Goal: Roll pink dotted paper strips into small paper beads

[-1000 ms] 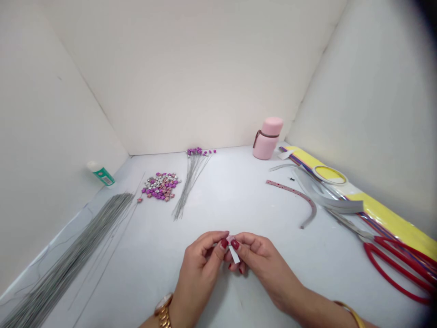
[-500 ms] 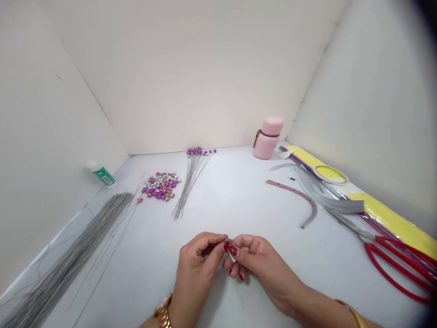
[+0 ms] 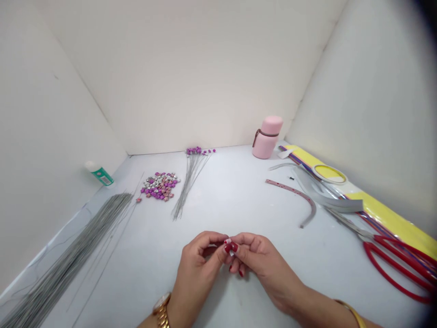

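At the front middle of the table, my left hand [image 3: 201, 262] and my right hand [image 3: 261, 257] meet fingertip to fingertip. Both pinch a small folded paper strip [image 3: 228, 240], mostly covered by the fingers. A pale part of it shows above the thumbs and a short white end pokes out below them. Beyond the hands, to the right, a pink paper strip [image 3: 290, 188] lies curled at one end. Small purple, silver and pink paper stars [image 3: 160, 187] are heaped to the left. Next to that heap lies a fan of thin wires [image 3: 187, 187] with purple stars at their tips.
A thick bundle of grey wires [image 3: 75, 250] runs along the left, near a green-and-white glue container [image 3: 102, 175]. At the back stands a pink flask [image 3: 266, 141]. Red-handled scissors [image 3: 392, 255], grey strips [image 3: 344, 205], a white-and-yellow ring [image 3: 329, 174] and yellow packs [image 3: 385, 214] line the right.
Both thumbs have shifted slightly on the paper strip. More of it now shows above the fingertips, and the white end below looks shorter. The hands stay in nearly the same place.
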{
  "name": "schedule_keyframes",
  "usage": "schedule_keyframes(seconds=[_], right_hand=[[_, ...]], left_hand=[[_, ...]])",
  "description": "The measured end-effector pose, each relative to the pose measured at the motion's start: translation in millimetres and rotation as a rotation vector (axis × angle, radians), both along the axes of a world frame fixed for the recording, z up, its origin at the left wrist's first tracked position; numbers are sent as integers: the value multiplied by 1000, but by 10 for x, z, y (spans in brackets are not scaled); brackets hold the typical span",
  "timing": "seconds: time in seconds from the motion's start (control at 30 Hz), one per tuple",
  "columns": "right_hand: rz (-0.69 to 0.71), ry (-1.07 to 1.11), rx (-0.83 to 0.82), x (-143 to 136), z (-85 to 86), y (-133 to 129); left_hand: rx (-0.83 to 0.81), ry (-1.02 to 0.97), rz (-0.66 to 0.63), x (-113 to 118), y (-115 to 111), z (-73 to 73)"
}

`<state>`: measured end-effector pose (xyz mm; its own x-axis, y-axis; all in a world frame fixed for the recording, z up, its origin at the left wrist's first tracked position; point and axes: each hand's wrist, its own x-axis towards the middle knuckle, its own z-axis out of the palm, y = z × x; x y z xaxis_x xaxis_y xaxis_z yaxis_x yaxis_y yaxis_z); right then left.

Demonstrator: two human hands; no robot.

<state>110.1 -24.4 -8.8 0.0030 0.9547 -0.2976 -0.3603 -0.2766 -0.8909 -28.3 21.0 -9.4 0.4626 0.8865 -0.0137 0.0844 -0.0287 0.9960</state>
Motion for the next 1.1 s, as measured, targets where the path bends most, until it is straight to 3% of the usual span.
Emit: schedule_keyframes(seconds=[0.13, 0.27, 0.73, 0.97, 1.1], right_hand=[[10, -66, -22, -4, -20, -7], [12, -191, -51, 2, -29, -8], [89, -276, 64, 31, 4, 3], [86, -366, 122, 33, 42, -17], [132, -311, 113, 31, 49, -4]], left_hand=[[-208, -55, 20, 45, 18, -1], [-296, -47, 36, 45, 29, 10], [-297, -70, 57, 59, 36, -71], [-330, -81, 68, 62, 23, -15], [-305, -76, 63, 46, 42, -19]])
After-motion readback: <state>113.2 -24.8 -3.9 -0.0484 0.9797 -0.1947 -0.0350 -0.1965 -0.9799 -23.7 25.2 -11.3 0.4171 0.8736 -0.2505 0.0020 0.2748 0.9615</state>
